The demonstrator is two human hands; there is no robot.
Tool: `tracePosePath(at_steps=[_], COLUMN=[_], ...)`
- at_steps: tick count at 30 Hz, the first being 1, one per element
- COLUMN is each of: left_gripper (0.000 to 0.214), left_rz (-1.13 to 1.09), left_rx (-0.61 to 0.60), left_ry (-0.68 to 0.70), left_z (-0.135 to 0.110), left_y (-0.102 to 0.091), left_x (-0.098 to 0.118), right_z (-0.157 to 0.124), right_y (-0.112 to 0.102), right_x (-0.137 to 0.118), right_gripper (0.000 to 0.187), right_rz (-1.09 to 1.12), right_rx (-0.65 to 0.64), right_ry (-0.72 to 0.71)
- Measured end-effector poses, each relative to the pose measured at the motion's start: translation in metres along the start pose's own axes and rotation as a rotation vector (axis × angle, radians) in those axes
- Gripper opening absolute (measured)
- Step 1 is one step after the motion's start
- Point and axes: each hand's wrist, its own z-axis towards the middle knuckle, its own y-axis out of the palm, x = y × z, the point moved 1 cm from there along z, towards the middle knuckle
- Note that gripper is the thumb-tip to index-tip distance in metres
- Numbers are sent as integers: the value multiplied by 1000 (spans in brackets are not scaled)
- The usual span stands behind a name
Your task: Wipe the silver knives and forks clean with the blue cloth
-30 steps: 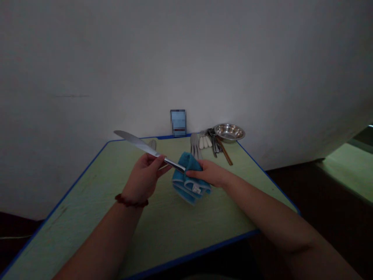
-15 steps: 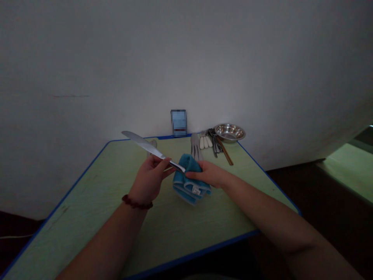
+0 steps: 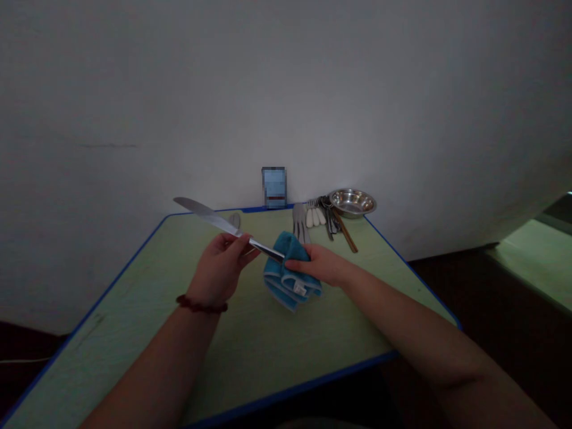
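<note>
A metal table knife is held up over the table, its blade pointing to the upper left. My left hand is closed on it where blade and handle meet, thumb on top. A folded blue cloth with a pale edge and a white tag is wrapped around the handle's end. My right hand grips the cloth, thumb pressed over it, so the tip of the handle is hidden.
On the green, blue-edged table lie several table knives, forks with white handles, more metal cutlery, and wooden chopsticks. A steel bowl and an upright screen device stand by the wall.
My left hand has shifted a little left and up with the knife, and more of the handle shows between my hands. My right hand stays almost in place with the cloth.
</note>
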Motion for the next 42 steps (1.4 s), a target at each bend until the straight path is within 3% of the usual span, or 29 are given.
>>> tracePosePath(at_steps=[5,13,20,25,33,38,42], left_gripper=[14,7,9,6,6,3,3], left_rz=[-10,-72,-121,-120,-131,-118,-71], left_rx=[11,15,13,-10,-17,-56,-107], left_ry=[11,-25,-62,-49,-7,14,14], left_z=[2,3,-2,-2,-3,-1,1], left_y=[-1,-1,1,0,0,0,0], left_x=[1,-5,-6,-6,-3,-4,-6], right_z=[0,-5,-8,-8,-8,-7,-5], right_y=[-1,3,6,8,4,1,-2], right_x=[1,-9,-10,-10,-14,-16,-15], right_gripper=[26,29,28,29,38,39,41], right_rz=[-131,-788,-1006,-999,-809,-670,-526], right_rx=[24,275,285,253,239,210,111], right_ry=[-67,-259,-334,-362,-327,-238,-136])
